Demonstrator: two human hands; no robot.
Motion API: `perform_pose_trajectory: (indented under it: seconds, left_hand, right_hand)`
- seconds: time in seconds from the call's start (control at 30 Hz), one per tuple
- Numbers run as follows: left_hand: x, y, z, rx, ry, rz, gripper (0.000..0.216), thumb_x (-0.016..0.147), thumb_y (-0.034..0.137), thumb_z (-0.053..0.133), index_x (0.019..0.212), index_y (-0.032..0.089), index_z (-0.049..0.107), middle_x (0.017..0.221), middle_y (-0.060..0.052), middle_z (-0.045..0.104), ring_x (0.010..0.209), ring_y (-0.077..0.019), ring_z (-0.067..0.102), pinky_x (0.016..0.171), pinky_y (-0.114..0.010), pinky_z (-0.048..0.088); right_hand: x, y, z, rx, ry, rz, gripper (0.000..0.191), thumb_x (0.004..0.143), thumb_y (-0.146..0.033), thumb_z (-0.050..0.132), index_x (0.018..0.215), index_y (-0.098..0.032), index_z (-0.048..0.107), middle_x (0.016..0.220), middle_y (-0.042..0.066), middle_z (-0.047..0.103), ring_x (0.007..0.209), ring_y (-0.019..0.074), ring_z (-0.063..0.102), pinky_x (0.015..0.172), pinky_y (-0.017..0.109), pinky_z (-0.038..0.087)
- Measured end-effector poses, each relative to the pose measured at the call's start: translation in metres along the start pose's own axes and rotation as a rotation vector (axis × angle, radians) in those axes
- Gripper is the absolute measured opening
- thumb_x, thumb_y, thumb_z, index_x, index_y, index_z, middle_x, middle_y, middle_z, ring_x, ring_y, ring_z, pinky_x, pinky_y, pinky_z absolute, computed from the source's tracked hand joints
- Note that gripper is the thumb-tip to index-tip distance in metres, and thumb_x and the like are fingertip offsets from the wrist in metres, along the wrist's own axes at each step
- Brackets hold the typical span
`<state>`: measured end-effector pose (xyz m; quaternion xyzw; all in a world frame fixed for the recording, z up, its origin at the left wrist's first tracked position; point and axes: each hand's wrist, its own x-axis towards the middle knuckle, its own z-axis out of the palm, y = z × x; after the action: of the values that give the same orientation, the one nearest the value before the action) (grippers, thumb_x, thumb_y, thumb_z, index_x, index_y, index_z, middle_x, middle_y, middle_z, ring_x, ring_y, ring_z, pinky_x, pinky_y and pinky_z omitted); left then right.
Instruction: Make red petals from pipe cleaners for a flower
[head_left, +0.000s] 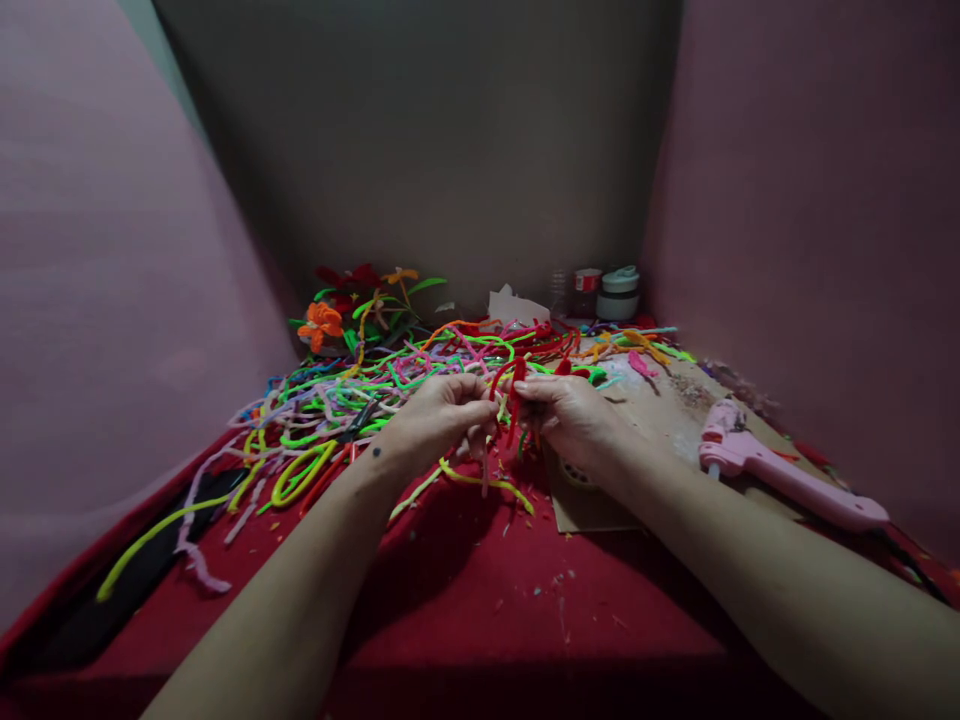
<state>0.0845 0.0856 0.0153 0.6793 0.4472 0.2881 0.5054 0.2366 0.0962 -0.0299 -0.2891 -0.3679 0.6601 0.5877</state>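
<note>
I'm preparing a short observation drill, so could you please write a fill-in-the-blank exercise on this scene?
1. The right hand pinches a fuzzy strip coloured ____.
2. The glue gun has a body coloured ____.
3. It lies on the person's ____ side.
4. The leftmost blossom at the back is ____.

Missing words: red; pink; right; orange.

Bare arms reaching in, both grips pinched, fingertips close together mid-view.
Left forearm [300, 590] slants up from lower left, right forearm [739, 565] from lower right. Left grip [439, 412]: thumb near index, other fingers curled under, pointing right. Right grip [577, 415]: fingertips bunched, pointing left. Small dark spot [376, 452] near left wrist.
</note>
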Motion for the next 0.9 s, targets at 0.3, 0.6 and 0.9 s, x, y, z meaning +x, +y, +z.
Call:
perform_pose_trajectory:
  seconds: [0.3,0.6,0.9]
  left_hand:
    - [-0.001,0.0,0.004,-0.094,0.14,0.191,0.015,0.075,0.024,0.057,0.067,0.016,0.047,0.045,0.004,0.054,0.031,-0.006,0.042,0.031,-0.016,0.029]
    - [0.003,-0.001,0.01,0.136,0.222,0.221,0.008,0.07,0.019,0.057,0.065,0.015,0.051,0.048,0.006,0.049,0.039,-0.0053,0.043,0.04,-0.017,0.033]
    - [0.006,-0.011,0.014,0.622,0.327,0.271,0.013,0.071,0.019,0.05,0.061,0.018,0.057,0.047,0.002,0.054,0.046,-0.0104,0.048,0.047,-0.019,0.034]
  right_hand:
    - [-0.008,-0.003,0.007,-0.178,-0.005,-0.119,0.004,0.054,-0.014,0.061,0.053,-0.014,0.057,0.051,-0.004,0.051,0.047,0.0073,0.039,0.048,0.025,0.028]
    - [-0.012,-0.002,0.011,-0.235,0.015,-0.078,0.005,0.055,-0.016,0.059,0.051,-0.014,0.056,0.044,-0.004,0.047,0.041,0.0065,0.037,0.043,0.023,0.026]
    - [-0.012,0.006,0.008,-0.431,0.054,-0.063,0.011,0.06,-0.017,0.058,0.049,-0.015,0.055,0.04,-0.005,0.044,0.035,0.0056,0.033,0.039,0.023,0.021]
